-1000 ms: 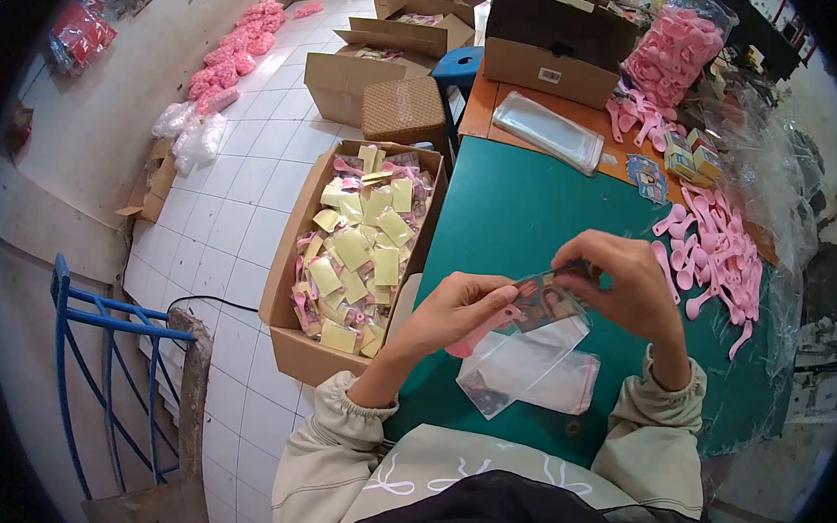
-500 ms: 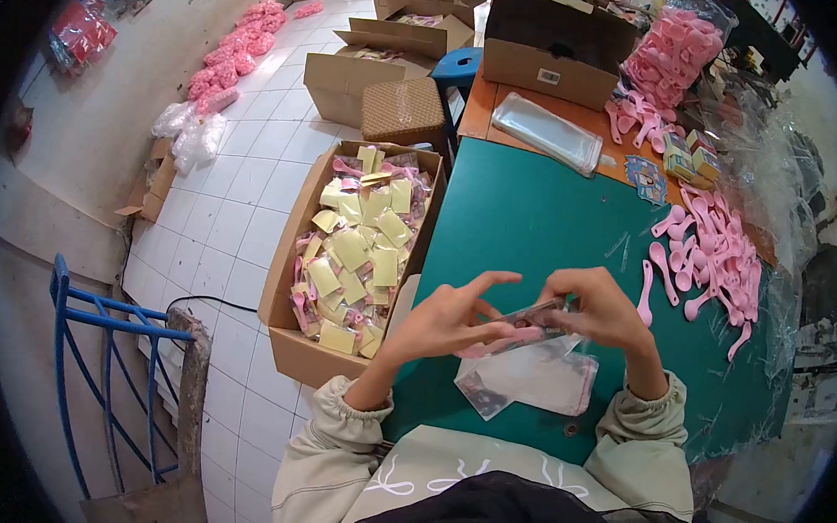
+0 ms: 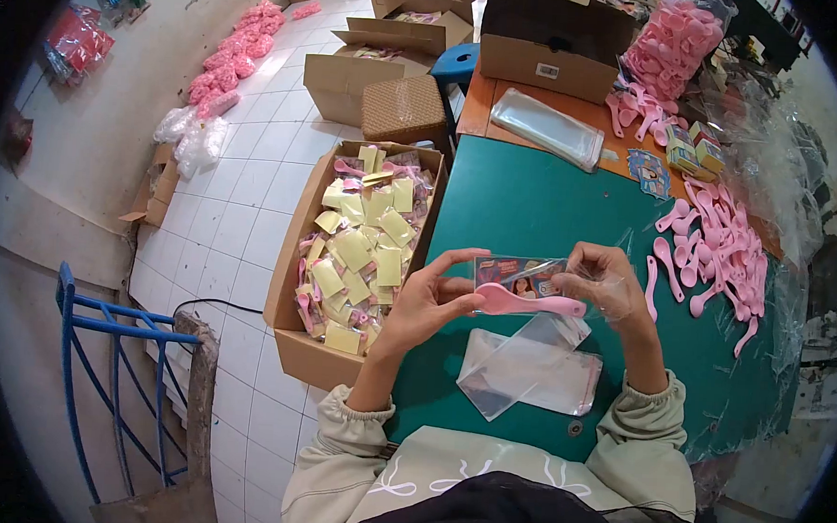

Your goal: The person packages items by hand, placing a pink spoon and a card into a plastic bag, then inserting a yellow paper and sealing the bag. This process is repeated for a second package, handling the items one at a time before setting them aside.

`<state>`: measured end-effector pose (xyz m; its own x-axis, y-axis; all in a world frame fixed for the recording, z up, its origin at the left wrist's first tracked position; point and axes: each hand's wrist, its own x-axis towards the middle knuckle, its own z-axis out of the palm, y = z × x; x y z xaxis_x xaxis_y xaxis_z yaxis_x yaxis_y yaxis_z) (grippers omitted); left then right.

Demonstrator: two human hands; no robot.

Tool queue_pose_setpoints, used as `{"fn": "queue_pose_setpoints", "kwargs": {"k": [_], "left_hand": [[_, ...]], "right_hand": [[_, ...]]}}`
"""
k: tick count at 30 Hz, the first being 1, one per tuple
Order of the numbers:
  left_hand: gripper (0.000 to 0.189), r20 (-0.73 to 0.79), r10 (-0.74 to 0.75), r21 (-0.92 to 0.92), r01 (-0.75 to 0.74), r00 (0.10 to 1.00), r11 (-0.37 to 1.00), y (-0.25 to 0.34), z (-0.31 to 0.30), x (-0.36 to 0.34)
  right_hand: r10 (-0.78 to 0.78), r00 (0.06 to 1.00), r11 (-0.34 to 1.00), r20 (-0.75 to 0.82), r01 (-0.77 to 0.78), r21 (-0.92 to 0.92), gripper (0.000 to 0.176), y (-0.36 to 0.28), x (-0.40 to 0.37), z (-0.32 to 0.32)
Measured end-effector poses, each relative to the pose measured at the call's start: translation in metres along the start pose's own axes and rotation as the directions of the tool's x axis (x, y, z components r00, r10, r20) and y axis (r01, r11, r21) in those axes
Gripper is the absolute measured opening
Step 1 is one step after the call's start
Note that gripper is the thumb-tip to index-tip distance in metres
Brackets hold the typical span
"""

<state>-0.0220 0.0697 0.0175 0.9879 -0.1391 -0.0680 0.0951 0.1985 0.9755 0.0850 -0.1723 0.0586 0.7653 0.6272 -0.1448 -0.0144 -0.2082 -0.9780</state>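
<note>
A clear packet holding a pink spoon (image 3: pixel 530 302) and a printed card (image 3: pixel 522 274) is held level above the green table. My left hand (image 3: pixel 435 298) pinches its left end, thumb at the spoon's bowl. At the right end, the fingers of my right hand (image 3: pixel 605 283) are closed on the clear film. Below the packet, a stack of clear bags (image 3: pixel 536 372) lies on the table, a loose one across it at an angle.
Loose pink spoons (image 3: pixel 722 249) lie on the green table (image 3: pixel 497 199) at right. A carton of filled packets (image 3: pixel 286 345) stands at left. Farther back are clear bags (image 3: pixel 548 129), cards (image 3: pixel 648 173), an open box (image 3: pixel 552 65) and a bag of spoons (image 3: pixel 674 48).
The packet has turned flat toward the camera, so its card and spoon now show plainly. My left hand has closed onto its left end; my right hand has shifted slightly right.
</note>
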Motion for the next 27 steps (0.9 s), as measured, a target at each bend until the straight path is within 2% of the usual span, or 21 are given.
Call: {"fn": "queue_pose_setpoints", "kwargs": {"k": [1,4,7,8,11,12,15,18,21,24,27], "left_hand": [[0.056,0.014,-0.012,0.007,0.011,1.0,1.0,-0.003,0.0,0.001],[0.053,-0.294,0.183,0.258,-0.107,0.938,0.96,-0.025,0.008,0.009],[0.055,-0.155,-0.099,-0.193,0.068,0.983,0.979,-0.025,0.026,0.007],[0.06,-0.016,-0.155,-0.26,0.146,0.988,0.955,-0.03,0.027,0.005],[0.062,0.045,-0.263,-0.247,0.266,0.964,0.932,-0.034,0.029,-0.003],[0.066,0.039,-0.263,-0.214,0.265,0.964,0.94,-0.039,0.026,-0.004],[0.066,0.058,-0.227,-0.16,0.233,0.972,0.959,-0.043,0.025,-0.005],[0.066,0.058,-0.196,-0.147,0.203,0.979,0.968,-0.045,0.024,-0.004],[0.065,0.061,-0.155,0.012,0.155,0.986,0.988,-0.04,0.028,-0.005],[0.064,0.056,-0.179,0.068,0.175,0.982,0.982,-0.034,0.03,-0.007],[0.066,0.022,-0.162,0.049,0.161,0.986,0.986,-0.032,0.031,-0.007]], "right_hand": [[-0.031,1.0,1.0,0.003,0.031,0.008,0.014,0.003,0.0,-0.001],[-0.112,0.976,0.967,-0.189,0.063,-0.249,0.012,-0.003,0.0,0.005],[-0.402,0.891,0.825,-0.212,0.252,-0.506,0.017,-0.011,0.001,0.026],[-0.43,0.9,0.762,-0.076,0.316,-0.565,0.026,-0.002,0.003,0.027],[-0.366,0.918,0.671,0.15,0.372,-0.641,0.03,0.005,-0.003,0.03],[-0.301,0.942,0.694,0.144,0.321,-0.644,0.028,0.009,-0.005,0.031],[-0.328,0.915,0.608,0.235,0.395,-0.689,0.026,0.017,-0.004,0.037],[-0.319,0.917,0.699,0.239,0.398,-0.595,0.022,0.029,-0.001,0.055],[-0.258,0.941,0.804,0.217,0.334,-0.492,0.02,0.034,0.002,0.065],[-0.207,0.946,0.826,0.249,0.305,-0.474,0.02,0.033,0.002,0.063],[-0.243,0.922,0.792,0.301,0.368,-0.488,0.02,0.033,0.003,0.06]]}}
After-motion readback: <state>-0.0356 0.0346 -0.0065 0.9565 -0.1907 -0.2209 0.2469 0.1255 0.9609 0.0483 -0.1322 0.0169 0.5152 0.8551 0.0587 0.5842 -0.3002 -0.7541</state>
